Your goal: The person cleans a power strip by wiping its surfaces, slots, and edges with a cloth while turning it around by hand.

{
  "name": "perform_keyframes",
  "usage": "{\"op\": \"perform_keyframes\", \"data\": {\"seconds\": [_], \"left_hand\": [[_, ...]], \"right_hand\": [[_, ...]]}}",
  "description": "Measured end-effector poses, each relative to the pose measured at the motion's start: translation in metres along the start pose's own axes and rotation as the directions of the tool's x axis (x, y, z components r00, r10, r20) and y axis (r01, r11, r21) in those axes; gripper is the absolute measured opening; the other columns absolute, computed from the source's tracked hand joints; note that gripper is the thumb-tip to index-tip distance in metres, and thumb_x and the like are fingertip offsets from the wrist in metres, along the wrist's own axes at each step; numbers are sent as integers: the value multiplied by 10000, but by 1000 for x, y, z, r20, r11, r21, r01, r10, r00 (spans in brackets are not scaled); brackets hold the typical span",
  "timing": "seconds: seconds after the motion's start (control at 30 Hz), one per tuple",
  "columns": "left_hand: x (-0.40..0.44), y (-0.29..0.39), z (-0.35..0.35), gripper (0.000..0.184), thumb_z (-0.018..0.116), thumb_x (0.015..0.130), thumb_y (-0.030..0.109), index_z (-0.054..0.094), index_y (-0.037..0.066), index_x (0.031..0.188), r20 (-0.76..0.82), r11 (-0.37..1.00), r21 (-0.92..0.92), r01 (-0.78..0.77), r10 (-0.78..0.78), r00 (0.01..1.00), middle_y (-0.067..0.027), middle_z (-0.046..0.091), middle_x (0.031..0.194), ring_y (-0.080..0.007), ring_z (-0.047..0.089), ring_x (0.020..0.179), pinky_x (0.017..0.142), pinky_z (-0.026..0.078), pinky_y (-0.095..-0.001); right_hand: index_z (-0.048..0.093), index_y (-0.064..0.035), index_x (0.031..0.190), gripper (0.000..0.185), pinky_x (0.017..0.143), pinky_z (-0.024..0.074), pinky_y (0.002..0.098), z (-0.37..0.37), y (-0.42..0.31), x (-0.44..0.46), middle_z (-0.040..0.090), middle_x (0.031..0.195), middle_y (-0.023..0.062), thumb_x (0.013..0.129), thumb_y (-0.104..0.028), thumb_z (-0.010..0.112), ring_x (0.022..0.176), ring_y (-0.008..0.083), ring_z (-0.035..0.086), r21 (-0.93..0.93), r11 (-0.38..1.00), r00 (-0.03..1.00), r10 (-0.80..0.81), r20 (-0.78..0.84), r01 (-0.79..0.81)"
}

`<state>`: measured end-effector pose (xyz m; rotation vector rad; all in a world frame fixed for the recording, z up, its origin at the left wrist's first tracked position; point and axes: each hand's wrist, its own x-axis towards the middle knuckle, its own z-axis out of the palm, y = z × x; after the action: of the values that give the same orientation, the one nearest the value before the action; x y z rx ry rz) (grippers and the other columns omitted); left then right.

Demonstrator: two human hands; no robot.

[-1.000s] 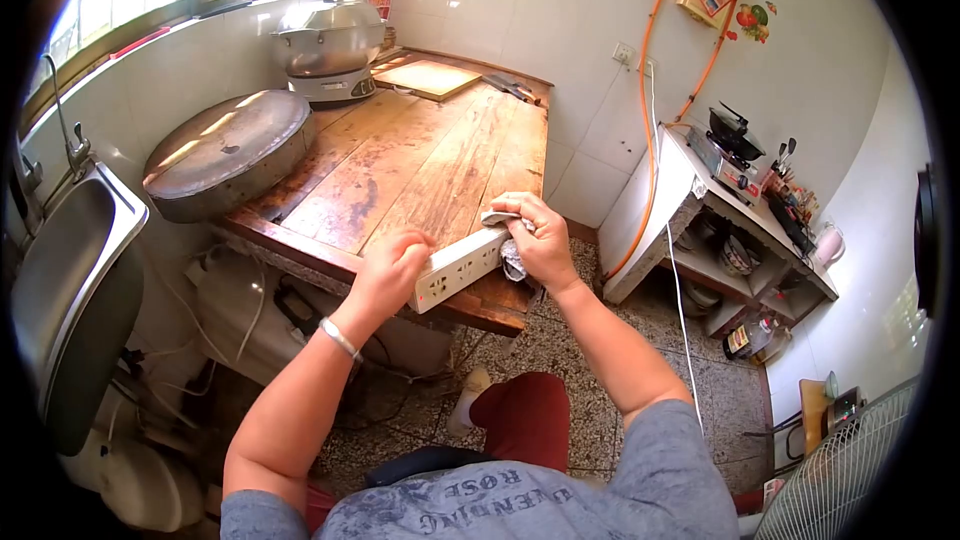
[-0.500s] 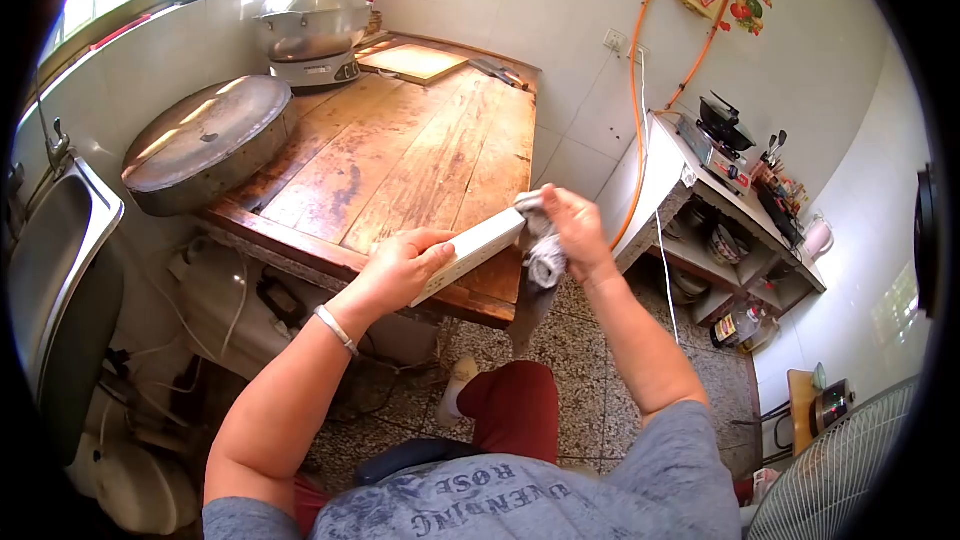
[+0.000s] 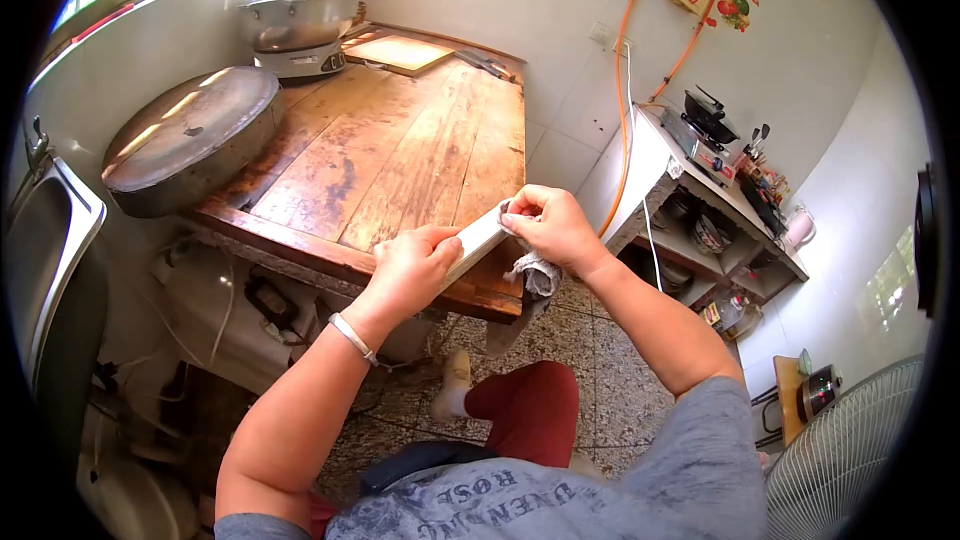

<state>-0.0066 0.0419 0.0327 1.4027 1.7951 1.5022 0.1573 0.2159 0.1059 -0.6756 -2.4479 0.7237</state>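
A long white power strip (image 3: 478,243) is held over the near right corner of the wooden table (image 3: 400,155), its socket face turned out of sight. My left hand (image 3: 412,268) is wrapped round its near end, and a bracelet circles that wrist. At the far end, my right hand (image 3: 548,227) pinches a grey cloth (image 3: 537,275) against the strip. Part of the cloth hangs down below my fingers.
A large round lid or pan (image 3: 195,135) and a steel pot on an electric base (image 3: 298,25) stand on the table's left. A steel sink (image 3: 55,240) lies far left. Right are a shelf unit (image 3: 725,210) with a wok and a fan (image 3: 850,450).
My right hand has brought the cloth back onto the strip's far end. The strip was first seen socket face outward, then turned. The view has shifted slightly.
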Motion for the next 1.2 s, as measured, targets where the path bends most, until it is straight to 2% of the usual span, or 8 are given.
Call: {"op": "perform_keyframes", "data": {"seconds": [0.07,0.27,0.33,0.53,0.6,0.73,0.9,1.2], "left_hand": [[2,-1,2,337,620,1049,242,717,-6,1256,7,999,-10,-31,31,999,-96,766,1007,-139,683,934,854,549,-318],[-1,6,4,376,514,1030,357,784,119,1138,-57,998,56,-41,45,997,-167,761,971,-350,697,1009,1011,356,-479],[-2,11,1,318,621,1014,255,744,18,1187,-16,995,96,-36,38,999,-197,766,1070,-287,737,1019,915,546,-384],[-7,20,4,304,617,1010,262,753,38,1165,-71,984,163,-65,78,994,-201,760,1063,-327,735,1029,919,548,-412],[-6,19,4,305,617,1009,261,752,36,1163,-86,985,160,-69,84,993,-202,760,1056,-329,735,1019,912,549,-413],[-7,16,9,305,619,1004,262,750,33,1156,-91,994,89,-66,74,993,-203,757,1042,-340,733,1000,898,551,-422],[-8,19,9,299,628,1000,245,744,23,1163,-118,984,158,-81,100,988,-210,754,1040,-343,732,998,895,553,-418],[-9,17,13,280,611,996,217,754,33,1152,-145,984,141,-111,131,981,-191,748,1072,-358,720,1015,904,550,-412]], "right_hand": [[718,20,853,169,647,544,312,-3,0,6,706,754,88,866,-130,795,709,123,653,58,995,997,81,9,-82],[715,40,884,195,681,542,357,6,-13,1,715,778,143,882,-151,755,717,188,667,-85,995,999,52,-9,-53],[720,23,931,170,649,505,295,2,-1,2,682,768,32,912,-142,752,711,97,602,-76,996,999,48,7,-47],[706,24,947,153,655,514,295,10,6,12,710,808,57,921,-124,737,725,104,614,56,982,979,187,-77,-183],[696,18,922,137,648,509,289,12,-2,-5,704,801,38,944,-114,727,727,95,608,-60,998,999,-18,-33,16],[698,14,899,154,655,510,294,-3,0,15,703,803,51,937,-128,744,721,105,607,53,978,979,205,-7,-204],[717,18,873,147,662,517,311,9,-27,1,705,764,77,907,-122,744,718,121,628,-67,996,996,-48,78,54],[735,24,897,148,683,530,315,9,-12,19,715,766,83,894,-124,746,730,132,646,-104,992,996,-67,60,73]]}}
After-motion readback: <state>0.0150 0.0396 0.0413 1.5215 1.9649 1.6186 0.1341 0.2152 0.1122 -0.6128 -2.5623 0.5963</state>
